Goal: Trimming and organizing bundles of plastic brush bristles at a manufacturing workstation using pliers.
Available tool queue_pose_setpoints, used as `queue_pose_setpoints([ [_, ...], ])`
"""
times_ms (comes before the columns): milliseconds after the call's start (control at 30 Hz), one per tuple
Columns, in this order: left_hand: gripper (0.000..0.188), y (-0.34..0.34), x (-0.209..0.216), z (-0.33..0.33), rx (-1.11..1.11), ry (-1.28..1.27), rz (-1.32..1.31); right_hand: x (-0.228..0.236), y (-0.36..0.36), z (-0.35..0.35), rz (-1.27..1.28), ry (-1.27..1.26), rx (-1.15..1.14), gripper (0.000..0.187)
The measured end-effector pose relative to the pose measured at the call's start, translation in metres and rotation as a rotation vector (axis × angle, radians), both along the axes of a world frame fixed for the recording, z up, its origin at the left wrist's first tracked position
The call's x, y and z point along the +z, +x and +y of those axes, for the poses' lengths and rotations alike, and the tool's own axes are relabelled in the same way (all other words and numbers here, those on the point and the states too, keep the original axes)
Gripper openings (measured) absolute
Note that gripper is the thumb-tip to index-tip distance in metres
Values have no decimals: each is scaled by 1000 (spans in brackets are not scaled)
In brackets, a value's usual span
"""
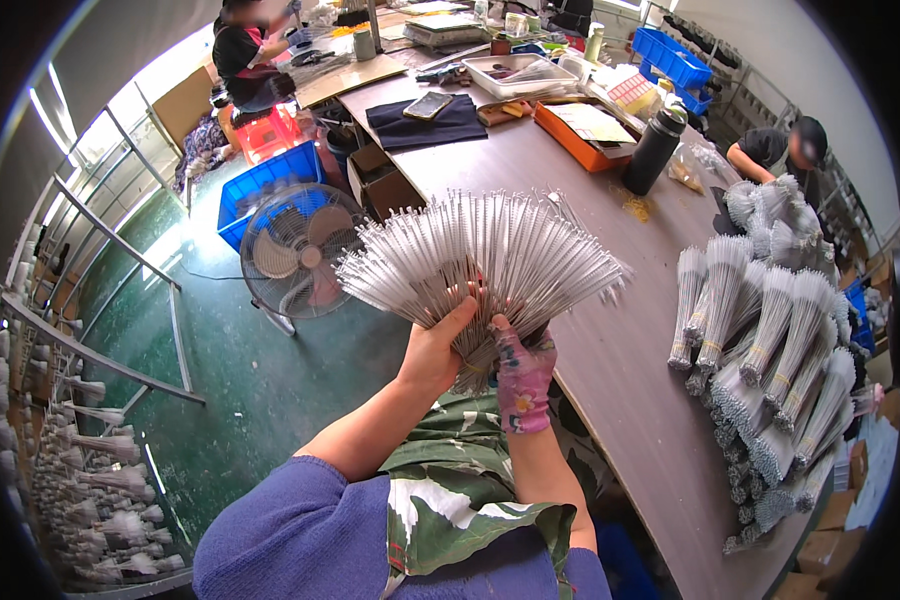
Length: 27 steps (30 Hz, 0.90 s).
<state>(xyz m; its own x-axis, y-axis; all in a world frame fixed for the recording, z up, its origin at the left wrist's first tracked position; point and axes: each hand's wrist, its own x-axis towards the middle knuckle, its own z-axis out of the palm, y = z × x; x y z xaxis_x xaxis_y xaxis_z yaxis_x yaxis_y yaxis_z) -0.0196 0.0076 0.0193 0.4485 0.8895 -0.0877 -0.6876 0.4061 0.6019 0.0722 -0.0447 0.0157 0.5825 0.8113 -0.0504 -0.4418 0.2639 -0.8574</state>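
Note:
A big bundle of thin wire brushes (490,245) with white bristles fans out in front of me, its bare wire ends gathered low. My left hand (438,345) wraps round the wires from the left, thumb pressed on them. From the other side my right hand (522,372), in a pink flowered fingerless glove, grips the same bundle. The fingers behind the wires are hidden. On the table at the right lies a pile of similar brush bundles (770,350), several tied with bands.
The long table (610,400) bears a black bottle (656,150), an orange box (582,137), a phone (428,105) on dark cloth and a white tray (520,72). A floor fan (305,250) and blue crate (260,190) stand left. Two people work farther off. Metal racks (100,360) line the left.

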Motion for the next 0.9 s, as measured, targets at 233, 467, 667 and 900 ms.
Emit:
queue_pose_setpoints([
  [233,17,-4,-9,0,21,40,20,4,0,-6,122,-100,59,27],
  [467,23,-5,-3,-4,98,-38,54,0,-5,-6,223,-37,14,25],
  [667,28,-8,2,-3,95,-13,74,3,-4,-7,166,-105,30,29],
  [900,31,-13,3,-5,75,9,54,-6,-4,-9,180,-55,29,27],
])
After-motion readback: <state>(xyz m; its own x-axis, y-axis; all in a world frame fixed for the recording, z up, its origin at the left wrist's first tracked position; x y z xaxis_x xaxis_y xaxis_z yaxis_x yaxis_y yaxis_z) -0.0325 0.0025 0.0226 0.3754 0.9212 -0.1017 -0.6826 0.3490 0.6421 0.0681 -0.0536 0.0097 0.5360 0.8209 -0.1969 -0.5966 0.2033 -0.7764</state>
